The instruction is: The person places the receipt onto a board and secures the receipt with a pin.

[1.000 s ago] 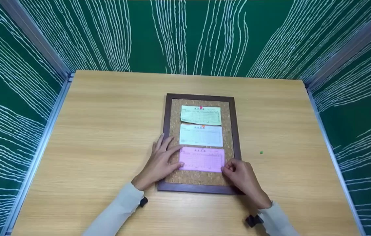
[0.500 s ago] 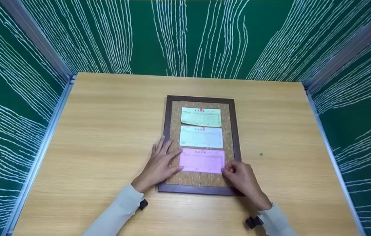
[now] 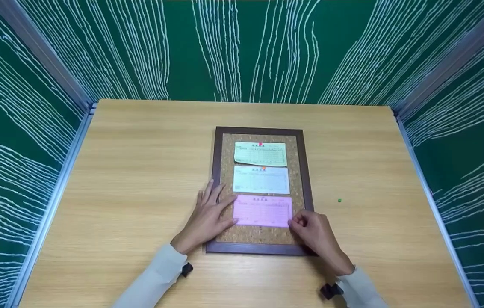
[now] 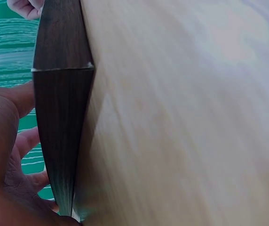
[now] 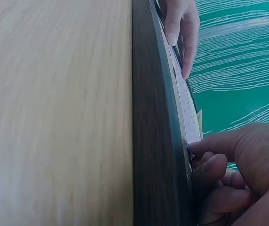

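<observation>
A pink printed slip lies on the lower part of a dark-framed cork board. My left hand rests across the board's left edge, its fingers spread, thumb and index fingertips touching the slip's left side. At the lower right corner of the slip, my right hand pinches the paper between thumb and index finger, other fingers curled. The right wrist view shows that fingertip right at the paper's edge, beside the frame. Above are a white slip with an orange pin and a green slip with a red pin.
A small green pin lies on the wooden table to the right of the board. Green panels with wavy white lines surround the table at the back and both sides. Each wrist wears a small black device.
</observation>
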{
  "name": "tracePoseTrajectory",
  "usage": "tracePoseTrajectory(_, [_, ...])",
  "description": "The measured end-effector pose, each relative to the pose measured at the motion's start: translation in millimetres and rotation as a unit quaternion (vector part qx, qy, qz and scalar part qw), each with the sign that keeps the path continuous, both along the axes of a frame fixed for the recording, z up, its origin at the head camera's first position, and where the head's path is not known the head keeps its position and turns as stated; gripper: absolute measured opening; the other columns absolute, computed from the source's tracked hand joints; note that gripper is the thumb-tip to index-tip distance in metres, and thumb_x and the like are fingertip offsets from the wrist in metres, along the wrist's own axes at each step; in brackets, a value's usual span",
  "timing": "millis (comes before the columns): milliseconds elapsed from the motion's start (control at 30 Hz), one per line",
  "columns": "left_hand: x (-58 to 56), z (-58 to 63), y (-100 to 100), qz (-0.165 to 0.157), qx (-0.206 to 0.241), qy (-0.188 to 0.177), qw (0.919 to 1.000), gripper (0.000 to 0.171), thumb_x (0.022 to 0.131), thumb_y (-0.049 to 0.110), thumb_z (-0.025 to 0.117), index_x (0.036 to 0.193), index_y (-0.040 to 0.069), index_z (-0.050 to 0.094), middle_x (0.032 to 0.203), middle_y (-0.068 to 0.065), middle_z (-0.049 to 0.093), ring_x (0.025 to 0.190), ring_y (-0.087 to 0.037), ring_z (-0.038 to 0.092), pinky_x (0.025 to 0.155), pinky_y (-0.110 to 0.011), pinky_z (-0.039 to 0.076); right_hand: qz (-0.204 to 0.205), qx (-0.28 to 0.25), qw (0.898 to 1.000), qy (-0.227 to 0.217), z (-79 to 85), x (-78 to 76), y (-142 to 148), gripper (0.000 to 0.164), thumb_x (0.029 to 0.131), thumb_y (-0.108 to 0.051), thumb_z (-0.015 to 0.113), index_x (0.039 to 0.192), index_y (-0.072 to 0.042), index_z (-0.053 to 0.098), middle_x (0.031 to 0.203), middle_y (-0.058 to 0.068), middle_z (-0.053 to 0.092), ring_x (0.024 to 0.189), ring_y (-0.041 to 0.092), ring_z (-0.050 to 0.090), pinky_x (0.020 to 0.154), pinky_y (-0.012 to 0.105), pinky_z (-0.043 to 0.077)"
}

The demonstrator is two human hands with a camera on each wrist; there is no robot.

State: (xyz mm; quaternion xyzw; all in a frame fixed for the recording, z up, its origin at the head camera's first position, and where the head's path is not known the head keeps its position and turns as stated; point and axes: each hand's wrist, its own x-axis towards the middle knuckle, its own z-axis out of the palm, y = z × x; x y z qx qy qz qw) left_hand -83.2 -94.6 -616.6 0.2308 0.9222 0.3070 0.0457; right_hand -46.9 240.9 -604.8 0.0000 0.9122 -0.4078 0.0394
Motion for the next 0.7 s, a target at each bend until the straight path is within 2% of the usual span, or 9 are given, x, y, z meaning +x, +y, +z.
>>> tracePoseTrajectory(267, [0.6, 1.0, 0, 0.001, -0.005, -0.001, 1.0, 0.067, 0.099, 0.043, 0.081, 0.159, 0.019, 0.061, 0.178, -0.018, 0.029, 0.169, -0.047, -0.001, 0.128, -0.077, 0.005, -0.009, -0.002, 1.0, -0.005, 0.1, 0.3, 0, 0.02, 0.095, 0.001, 0.081, 0.08, -0.009, 0.072, 0.07, -0.002, 0.064, 0.063, 0.012, 0.055, 0.053, 0.021, 0.04])
tracePoseTrajectory(433, [1.1, 1.1, 1, 0.0, -0.006, 0.003, 1.0, 0.067, 0.099, 0.042, 0.081, 0.159, 0.019, 0.061, 0.178, -0.019, 0.03, 0.168, -0.048, 0.0, 0.128, -0.077, 0.006, -0.011, -0.049, 0.999, -0.013, 2.9, 0.1, 7, 0.014, 0.098, -0.002, 0.08, 0.087, -0.008, 0.076, 0.074, 0.0, 0.066, 0.063, 0.013, 0.057, 0.051, 0.021, 0.042])
tracePoseTrajectory(700, [2.0, 0.8, 0, 0.004, -0.013, -0.001, 0.9999, 0.067, 0.1, 0.044, 0.08, 0.16, 0.019, 0.06, 0.179, -0.019, 0.028, 0.169, -0.047, -0.001, 0.129, -0.076, 0.005, -0.044, -0.117, 0.992, 0.035, 6.5, -7.8, 29, 0.002, 0.101, -0.006, 0.081, 0.101, -0.004, 0.081, 0.089, 0.008, 0.075, 0.073, 0.017, 0.064, 0.06, 0.021, 0.052])
